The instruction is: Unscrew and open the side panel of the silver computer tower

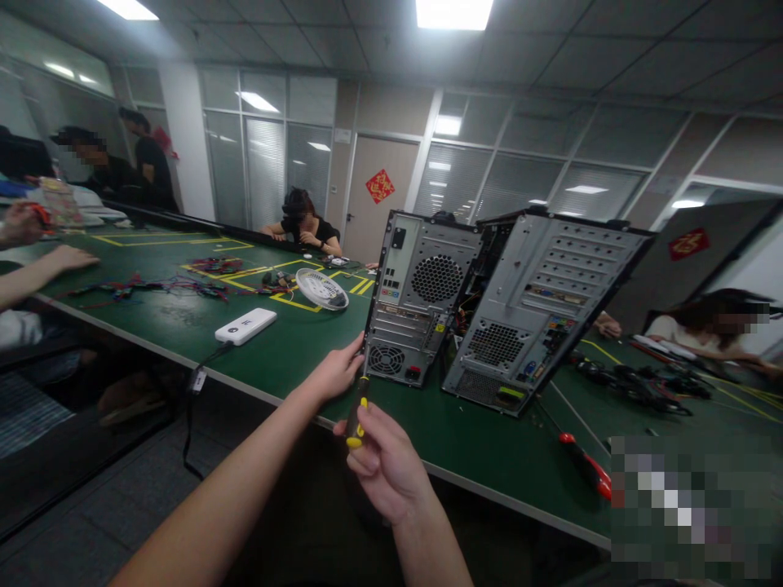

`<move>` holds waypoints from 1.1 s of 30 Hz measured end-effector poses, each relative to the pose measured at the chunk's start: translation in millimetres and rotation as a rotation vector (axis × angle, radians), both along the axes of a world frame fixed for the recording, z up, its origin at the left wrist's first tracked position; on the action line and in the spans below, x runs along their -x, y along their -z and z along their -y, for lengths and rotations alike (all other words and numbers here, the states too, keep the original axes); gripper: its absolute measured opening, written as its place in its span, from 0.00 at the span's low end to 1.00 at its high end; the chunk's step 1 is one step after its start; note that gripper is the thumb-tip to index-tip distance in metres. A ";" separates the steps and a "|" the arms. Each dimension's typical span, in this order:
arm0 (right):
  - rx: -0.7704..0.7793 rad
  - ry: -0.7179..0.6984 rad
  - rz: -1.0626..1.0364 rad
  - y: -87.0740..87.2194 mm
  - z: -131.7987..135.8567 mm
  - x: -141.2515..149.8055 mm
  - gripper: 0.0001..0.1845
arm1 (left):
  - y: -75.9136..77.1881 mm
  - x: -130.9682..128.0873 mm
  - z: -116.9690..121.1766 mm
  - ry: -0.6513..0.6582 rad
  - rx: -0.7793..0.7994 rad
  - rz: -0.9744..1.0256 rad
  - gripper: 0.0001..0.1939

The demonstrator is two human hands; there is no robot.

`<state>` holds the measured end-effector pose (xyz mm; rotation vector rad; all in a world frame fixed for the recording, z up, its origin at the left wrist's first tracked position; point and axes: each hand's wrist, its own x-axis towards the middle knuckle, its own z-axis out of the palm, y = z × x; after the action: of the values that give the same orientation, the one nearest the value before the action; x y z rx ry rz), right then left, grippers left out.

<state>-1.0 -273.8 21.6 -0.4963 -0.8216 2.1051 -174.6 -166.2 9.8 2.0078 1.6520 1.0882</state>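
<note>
My right hand (388,461) is closed around the yellow-and-black handle of a screwdriver (356,428). The tool points up at the lower left corner of a computer tower (422,297), whose back faces me; its tip is hard to make out. Against that tower's left edge rests my left hand (336,371), fingers stretched out, their tips partly hidden by the case. A second computer tower (523,302) stands tilted close to the first one's right, also with its back ports and vents showing.
A red-handled screwdriver (586,465) lies on the green table (294,359) at right, near black cables (636,379). Left are a white power bank (245,326), a round white cover (322,289) and tangled wires (165,285). Other people sit around; a co-worker's hand (73,257) rests far left.
</note>
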 end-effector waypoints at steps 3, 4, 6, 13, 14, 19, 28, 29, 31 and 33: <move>-0.002 0.012 -0.005 -0.1 0.4 -0.5 0.17 | 1.2 0.4 -0.9 -0.003 -0.008 -0.007 0.32; -0.001 0.015 -0.012 0.1 0.3 -0.9 0.16 | 1.6 0.5 -1.2 -0.004 -0.010 -0.007 0.32; 0.007 0.009 -0.030 0.4 -0.3 -1.8 0.14 | 2.3 0.5 -1.7 -0.006 -0.009 -0.008 0.32; -0.013 0.019 -0.016 0.2 -1.6 -2.0 0.15 | 1.0 -0.6 -0.4 -0.003 -0.013 0.005 0.32; -0.016 0.022 -0.013 0.3 -1.2 -1.6 0.15 | 0.5 -0.8 0.0 -0.005 -0.014 0.003 0.32; -0.038 0.011 0.013 2.2 0.9 -0.5 0.17 | 0.2 -0.6 0.6 -0.011 -0.013 -0.007 0.32; -0.020 -0.013 -0.015 3.8 -2.3 -1.9 0.16 | 5.9 1.6 -4.6 -0.010 -0.034 -0.019 0.32; -0.014 -0.024 -0.022 3.7 -2.7 -2.3 0.16 | 5.9 1.4 -4.5 -0.014 -0.034 -0.024 0.32; -0.011 -0.028 -0.024 3.6 -3.3 -2.8 0.17 | 5.4 0.8 -3.8 -0.017 -0.036 -0.027 0.32; -0.014 -0.011 -0.016 3.6 -3.5 -2.7 0.16 | 4.3 0.2 -2.7 -0.015 -0.033 -0.022 0.33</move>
<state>1.7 -270.3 18.0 -0.4679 -0.8315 2.1098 -174.7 -163.5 5.4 2.0382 1.6728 1.1090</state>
